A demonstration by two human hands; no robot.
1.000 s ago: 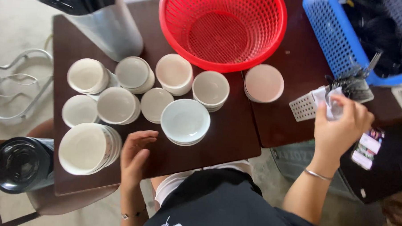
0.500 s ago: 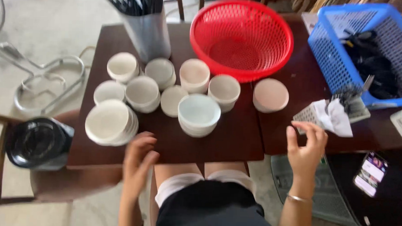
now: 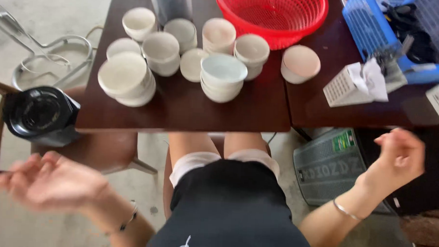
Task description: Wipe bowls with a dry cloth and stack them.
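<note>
My left hand [image 3: 52, 181] hangs low at the left, off the dark wooden table [image 3: 181, 107], fingers spread and holding nothing; it is blurred. My right hand [image 3: 398, 156] is raised at the right below the table edge, fingers loosely curled and apart, also with nothing in it. Several white bowls stand on the table: a stack [image 3: 127, 80] at the left, a pale bowl stack [image 3: 222, 76] in the middle, one upturned bowl [image 3: 300, 63] at the right. A red mesh basket [image 3: 272, 16] sits behind them.
A blue plastic crate [image 3: 378, 31] stands at the far right, with a white tissue box [image 3: 357, 84] in front of it. A black jar [image 3: 40, 115] rests on a wooden chair at the left. A grey mat [image 3: 330, 164] lies on the floor under the table.
Both hands have come off the table and dropped outward, left hand to the low left, right hand to the right. The view has moved closer to the table.
</note>
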